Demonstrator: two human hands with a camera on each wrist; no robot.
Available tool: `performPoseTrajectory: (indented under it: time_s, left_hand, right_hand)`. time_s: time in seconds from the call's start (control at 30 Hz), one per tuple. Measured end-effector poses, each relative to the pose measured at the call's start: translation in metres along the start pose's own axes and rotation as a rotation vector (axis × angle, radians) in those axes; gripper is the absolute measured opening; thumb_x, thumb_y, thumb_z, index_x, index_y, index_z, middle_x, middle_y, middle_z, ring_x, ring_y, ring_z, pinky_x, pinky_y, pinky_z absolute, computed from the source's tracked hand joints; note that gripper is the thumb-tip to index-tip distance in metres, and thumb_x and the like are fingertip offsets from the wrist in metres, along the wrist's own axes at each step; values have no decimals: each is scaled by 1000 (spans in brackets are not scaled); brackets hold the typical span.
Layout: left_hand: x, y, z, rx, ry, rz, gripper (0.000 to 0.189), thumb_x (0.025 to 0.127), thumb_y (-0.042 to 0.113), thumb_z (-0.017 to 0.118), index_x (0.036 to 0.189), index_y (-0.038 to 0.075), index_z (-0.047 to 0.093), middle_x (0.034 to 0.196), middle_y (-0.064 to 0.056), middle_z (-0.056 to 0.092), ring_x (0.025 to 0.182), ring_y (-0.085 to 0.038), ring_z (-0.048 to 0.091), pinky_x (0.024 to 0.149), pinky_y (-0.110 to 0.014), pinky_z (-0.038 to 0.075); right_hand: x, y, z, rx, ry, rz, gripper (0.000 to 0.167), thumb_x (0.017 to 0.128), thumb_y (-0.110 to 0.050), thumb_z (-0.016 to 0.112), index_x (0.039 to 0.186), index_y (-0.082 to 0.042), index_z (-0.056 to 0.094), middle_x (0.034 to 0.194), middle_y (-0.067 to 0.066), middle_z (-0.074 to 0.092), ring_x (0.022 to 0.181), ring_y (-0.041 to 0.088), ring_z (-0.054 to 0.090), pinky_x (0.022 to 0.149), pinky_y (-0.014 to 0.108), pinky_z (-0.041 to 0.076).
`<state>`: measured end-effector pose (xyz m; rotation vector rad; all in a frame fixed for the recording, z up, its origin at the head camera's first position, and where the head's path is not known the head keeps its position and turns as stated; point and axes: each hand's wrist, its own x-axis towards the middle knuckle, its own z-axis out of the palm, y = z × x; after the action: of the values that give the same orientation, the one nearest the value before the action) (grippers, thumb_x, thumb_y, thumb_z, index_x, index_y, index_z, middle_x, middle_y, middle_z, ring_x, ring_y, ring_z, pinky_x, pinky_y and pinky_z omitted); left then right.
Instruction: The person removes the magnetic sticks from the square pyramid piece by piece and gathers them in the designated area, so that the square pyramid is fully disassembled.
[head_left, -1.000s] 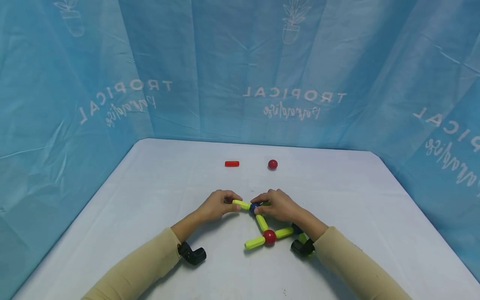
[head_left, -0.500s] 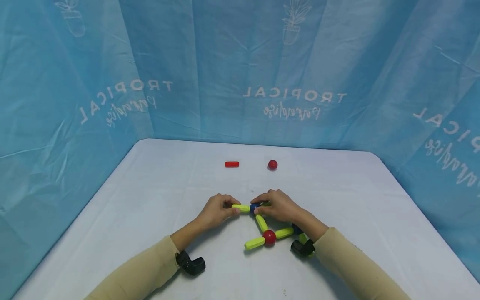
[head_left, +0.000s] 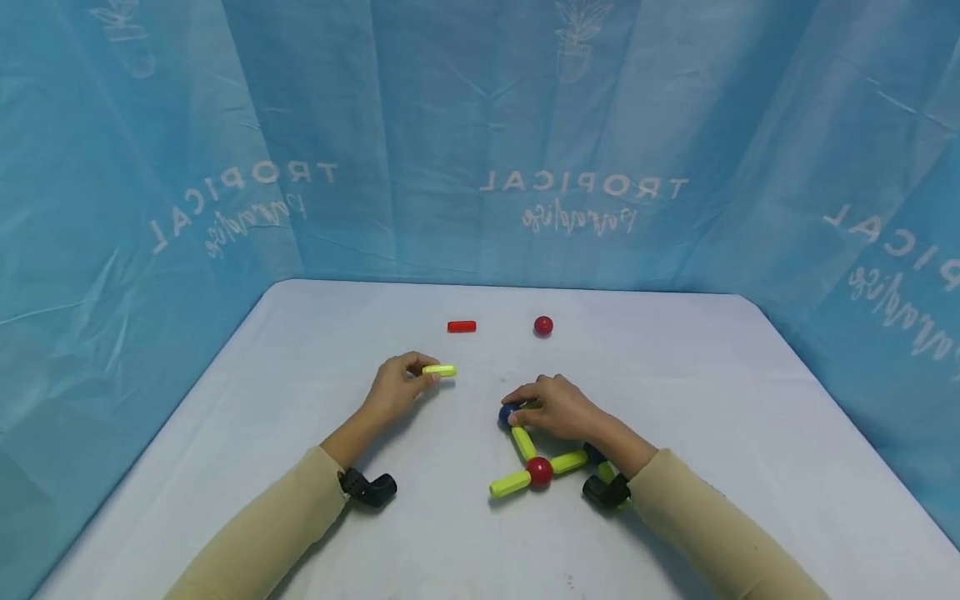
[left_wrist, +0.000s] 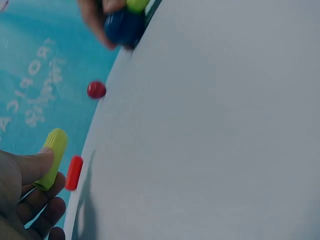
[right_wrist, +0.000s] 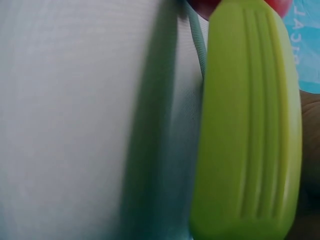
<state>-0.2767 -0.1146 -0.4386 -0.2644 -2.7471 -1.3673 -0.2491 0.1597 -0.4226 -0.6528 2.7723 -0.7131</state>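
Note:
Between thumb and fingers my left hand (head_left: 397,387) pinches a short yellow-green rod (head_left: 441,370), held apart from the joined pieces; the left wrist view shows its ribbed side. My right hand (head_left: 558,408) grips the joined pieces at a dark blue ball (head_left: 508,415), fingertips around it. From that ball a yellow-green rod (head_left: 524,444) runs to a red ball (head_left: 539,472). Two more rods join this red ball, one pointing left and one reaching right to another dark blue ball (head_left: 592,454), partly hidden under the right wrist. A ribbed rod (right_wrist: 247,125) fills the right wrist view.
A red rod (head_left: 462,327) and a loose red ball (head_left: 543,326) lie toward the back of the white table (head_left: 360,317). A blue printed curtain (head_left: 450,125) hangs behind and along the sides. Each wrist wears a black camera.
My left hand has pulled the yellow-green rod off the blue ball and moved left and away from me with it. The right hand stays in place on the joined pieces.

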Motion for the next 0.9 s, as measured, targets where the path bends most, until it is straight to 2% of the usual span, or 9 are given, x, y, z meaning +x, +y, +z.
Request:
performPoseTrajectory:
  time_s: [0.1,0.23,0.4,0.6,0.9]
  left_hand:
    - [25,-5,3,-23,35,4,24,87,17,67,109,8,66,102,-11,65,94,-22,55,73,-27,45]
    - [53,-5,13,-60,51,-22,24,88,16,66,110,7,65,106,-12,64,98,-23,54,81,-32,44]
    - [80,-3,26,-2,56,-85,26,87,20,66,111,10,66,107,-11,62,100,-23,49,89,-39,38]
    - [95,-3,33,97,70,-87,26,88,26,66,112,16,68,110,-10,61,105,-26,43,95,-46,29]
    - [99,-5,36,157,61,-87,27,86,25,68,112,16,67,110,-10,57,110,-28,41,97,-46,28]
  right_hand:
    - [0,2,0,9,4,-5,34,83,-40,69,116,-33,67,106,-9,65,91,13,46,71,29,36]
    - [0,3,-1,16,-1,-14,34,83,-41,69,116,-32,67,108,-10,66,90,12,46,71,29,35]
    - [1,1,-3,12,-4,-29,35,84,-40,68,117,-30,67,111,-9,68,89,11,47,72,29,36]
    - [8,-2,-5,-4,22,-19,36,85,-37,68,119,-26,67,117,-4,68,90,12,51,69,26,41]
    - [17,-3,-5,-19,67,30,37,85,-37,68,119,-23,67,119,-3,68,98,14,54,75,26,43]
